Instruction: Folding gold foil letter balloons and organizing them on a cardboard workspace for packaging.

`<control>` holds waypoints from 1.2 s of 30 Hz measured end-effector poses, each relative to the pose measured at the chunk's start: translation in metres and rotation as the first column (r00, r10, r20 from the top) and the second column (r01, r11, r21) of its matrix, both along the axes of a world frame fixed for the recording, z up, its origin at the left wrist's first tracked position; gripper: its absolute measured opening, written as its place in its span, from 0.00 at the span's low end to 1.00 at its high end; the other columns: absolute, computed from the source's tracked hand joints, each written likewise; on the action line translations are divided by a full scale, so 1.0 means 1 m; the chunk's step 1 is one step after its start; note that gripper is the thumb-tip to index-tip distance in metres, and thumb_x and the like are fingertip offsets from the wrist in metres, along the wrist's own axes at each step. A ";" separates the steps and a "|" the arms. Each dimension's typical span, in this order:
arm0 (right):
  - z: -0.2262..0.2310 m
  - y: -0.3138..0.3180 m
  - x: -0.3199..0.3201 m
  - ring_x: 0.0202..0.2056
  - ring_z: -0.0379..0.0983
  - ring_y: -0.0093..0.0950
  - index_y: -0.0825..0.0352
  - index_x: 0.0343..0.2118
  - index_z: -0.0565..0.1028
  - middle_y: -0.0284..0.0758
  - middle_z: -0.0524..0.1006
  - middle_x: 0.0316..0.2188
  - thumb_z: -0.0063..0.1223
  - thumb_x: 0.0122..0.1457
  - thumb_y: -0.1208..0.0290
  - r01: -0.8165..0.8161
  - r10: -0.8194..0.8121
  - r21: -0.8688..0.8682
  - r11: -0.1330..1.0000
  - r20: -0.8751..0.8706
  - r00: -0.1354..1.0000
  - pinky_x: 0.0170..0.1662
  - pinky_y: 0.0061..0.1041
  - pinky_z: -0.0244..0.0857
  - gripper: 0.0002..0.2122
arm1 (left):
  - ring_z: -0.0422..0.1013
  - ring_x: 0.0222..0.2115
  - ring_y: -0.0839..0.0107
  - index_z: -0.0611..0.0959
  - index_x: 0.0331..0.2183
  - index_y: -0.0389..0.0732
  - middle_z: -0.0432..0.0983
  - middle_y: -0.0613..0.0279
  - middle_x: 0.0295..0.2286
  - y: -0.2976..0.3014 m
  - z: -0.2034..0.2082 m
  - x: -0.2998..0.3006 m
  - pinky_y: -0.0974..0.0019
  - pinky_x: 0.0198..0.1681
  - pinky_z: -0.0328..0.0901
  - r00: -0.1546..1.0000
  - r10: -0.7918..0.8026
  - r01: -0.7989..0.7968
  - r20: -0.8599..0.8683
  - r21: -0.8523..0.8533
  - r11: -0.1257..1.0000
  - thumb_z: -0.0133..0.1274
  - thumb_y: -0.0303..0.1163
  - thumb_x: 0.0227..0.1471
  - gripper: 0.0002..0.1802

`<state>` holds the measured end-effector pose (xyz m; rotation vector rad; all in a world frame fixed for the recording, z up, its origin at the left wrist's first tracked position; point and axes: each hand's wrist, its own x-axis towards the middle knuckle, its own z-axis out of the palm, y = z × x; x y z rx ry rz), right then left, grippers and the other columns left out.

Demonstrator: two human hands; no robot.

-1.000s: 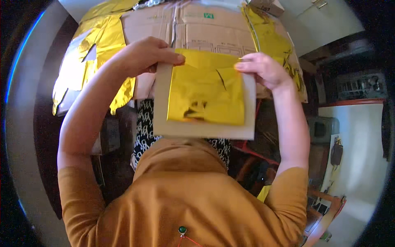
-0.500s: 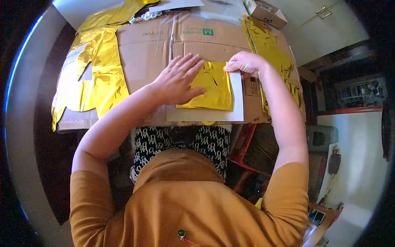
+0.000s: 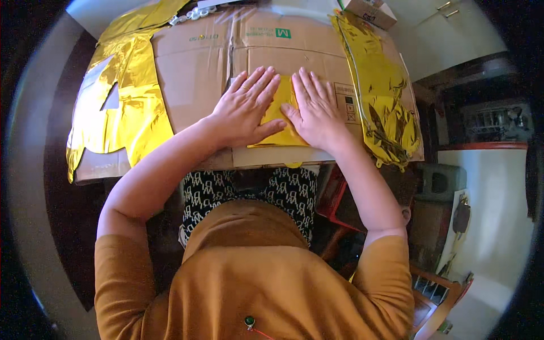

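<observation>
Near the counter's front edge, right hand, grip released, joins left hand on gold foil, fingers flat, empty.

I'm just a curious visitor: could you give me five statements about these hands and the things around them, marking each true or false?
1. The left hand lies on a flat, shiny gold foil piece. True.
2. The right hand is clenched into a fist. False: it lies palm down, fingers extended.
3. A pale, flat sheet shows beyond the foil piece's near edge. True.
4. Larger gold foil lies only on the right. False: crinkled gold foil lies both at left and at right.
5. A small cardboard box is near the far right corner. True.
</observation>
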<state>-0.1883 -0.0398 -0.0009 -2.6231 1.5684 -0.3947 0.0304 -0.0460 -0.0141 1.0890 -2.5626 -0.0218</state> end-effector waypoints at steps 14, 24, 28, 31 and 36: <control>-0.012 -0.003 -0.009 0.70 0.41 0.45 0.68 0.68 0.51 0.49 0.49 0.69 0.37 0.66 0.45 -0.006 0.004 0.033 0.999 0.050 0.999 0.69 0.51 0.31 0.36 | 0.41 0.68 0.49 0.55 0.64 0.29 0.45 0.39 0.65 0.003 0.023 0.027 0.48 0.69 0.37 0.973 -0.049 0.015 0.226 0.148 0.989 0.45 0.71 0.52 0.58; 0.024 -0.012 -0.046 0.70 0.43 0.31 0.69 0.68 0.49 0.43 0.52 0.69 0.34 0.71 0.53 -0.269 -0.272 0.437 0.858 0.832 0.484 0.71 0.30 0.34 0.31 | 0.46 0.66 0.46 0.62 0.62 0.30 0.52 0.37 0.63 0.015 -0.003 -0.020 0.45 0.68 0.40 0.997 0.070 -0.069 0.045 -0.023 0.997 0.37 0.70 0.55 0.53; 0.029 0.003 -0.030 0.70 0.45 0.37 0.69 0.68 0.51 0.46 0.52 0.69 0.36 0.70 0.52 -0.121 -0.137 0.341 0.932 0.642 0.754 0.70 0.34 0.36 0.31 | 0.45 0.66 0.46 0.61 0.62 0.30 0.51 0.38 0.63 0.015 -0.006 -0.020 0.46 0.68 0.39 0.997 0.066 -0.065 0.043 -0.031 0.997 0.38 0.71 0.54 0.54; 0.001 0.003 -0.019 0.69 0.45 0.42 0.70 0.67 0.51 0.49 0.49 0.69 0.38 0.67 0.51 -0.035 0.014 0.099 0.994 0.211 0.977 0.70 0.43 0.35 0.33 | 0.45 0.67 0.47 0.61 0.62 0.30 0.51 0.38 0.64 0.016 -0.005 -0.020 0.46 0.68 0.39 0.998 0.062 -0.061 0.027 -0.024 0.998 0.38 0.71 0.54 0.55; -0.009 0.011 -0.011 0.70 0.42 0.42 0.69 0.67 0.52 0.48 0.49 0.69 0.41 0.65 0.51 0.007 -0.008 -0.025 1.000 -0.041 0.999 0.69 0.53 0.29 0.34 | 0.44 0.66 0.43 0.60 0.63 0.31 0.50 0.34 0.63 0.019 -0.002 -0.018 0.45 0.68 0.39 0.998 0.056 -0.056 0.029 -0.010 0.998 0.38 0.73 0.52 0.57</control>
